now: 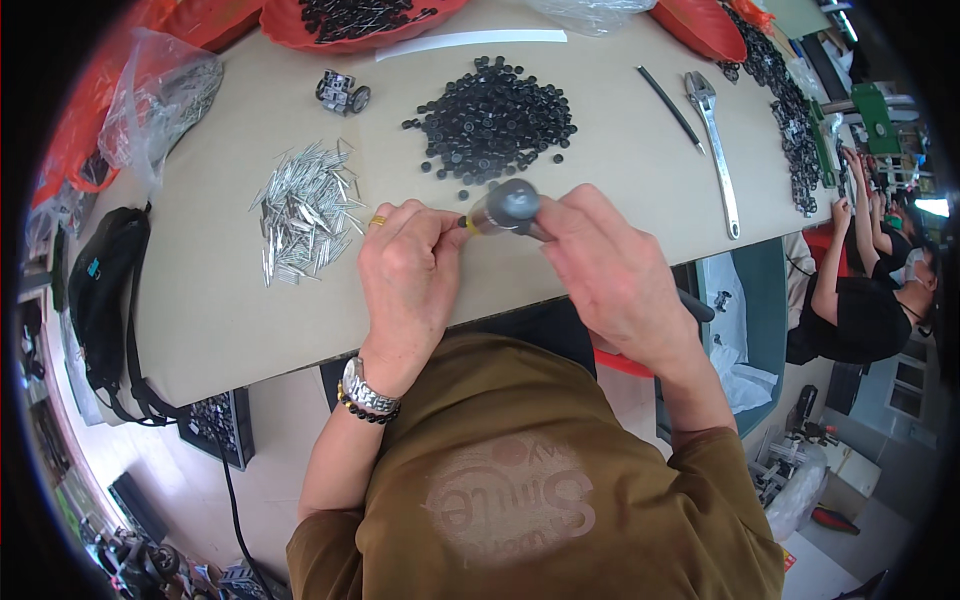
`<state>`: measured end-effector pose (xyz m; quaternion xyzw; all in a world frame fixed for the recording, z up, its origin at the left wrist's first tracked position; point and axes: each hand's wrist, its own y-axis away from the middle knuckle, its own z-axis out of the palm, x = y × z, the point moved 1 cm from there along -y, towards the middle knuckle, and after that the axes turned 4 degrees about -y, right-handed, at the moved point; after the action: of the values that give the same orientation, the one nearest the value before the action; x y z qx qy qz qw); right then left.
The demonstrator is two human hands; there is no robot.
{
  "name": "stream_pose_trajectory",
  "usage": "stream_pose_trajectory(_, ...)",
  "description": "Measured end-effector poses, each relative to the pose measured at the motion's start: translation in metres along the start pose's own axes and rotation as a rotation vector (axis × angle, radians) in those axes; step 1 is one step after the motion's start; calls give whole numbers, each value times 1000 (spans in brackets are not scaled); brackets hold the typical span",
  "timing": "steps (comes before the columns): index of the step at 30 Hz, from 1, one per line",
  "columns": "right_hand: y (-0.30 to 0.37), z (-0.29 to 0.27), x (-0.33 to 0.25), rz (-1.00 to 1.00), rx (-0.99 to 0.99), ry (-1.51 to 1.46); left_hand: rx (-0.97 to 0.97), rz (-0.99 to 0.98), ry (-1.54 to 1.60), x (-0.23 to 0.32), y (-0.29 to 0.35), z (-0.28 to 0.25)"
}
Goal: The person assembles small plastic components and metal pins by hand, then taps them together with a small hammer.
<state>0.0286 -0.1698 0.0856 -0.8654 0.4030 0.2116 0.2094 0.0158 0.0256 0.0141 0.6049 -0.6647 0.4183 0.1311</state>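
Observation:
My right hand (615,275) is closed round the handle of a hammer (512,203), whose rounded grey head is raised over the table near my left fingertips. The dark end of its handle sticks out past my wrist. My left hand (408,265) pinches a small black part (463,221) between thumb and forefinger at the table's near side; the hammer head partly hides what lies beside it. Just beyond the hammer spreads a pile of small round black caps (497,118). Left of my left hand is a heap of thin silvery metal pins (305,212).
A small wheeled metal piece (342,92) stands behind the pins. An adjustable wrench (714,150) and a dark rod (670,108) lie at right. Red trays (365,38) line the far edge. A black bag (105,300) hangs at left; co-workers (860,310) sit at right.

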Motion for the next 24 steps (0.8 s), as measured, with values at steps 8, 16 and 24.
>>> stream_pose_trajectory(8,-11,10,-8,2,-105,131,-2,22,-27,-2,1,0)
stream_pose_trajectory(16,-18,2,-8,-18,-93,127,10,21,-11,-5,2,2)
stream_pose_trajectory(24,-14,12,-11,-9,-93,192,-28,2,-47,-2,0,1)
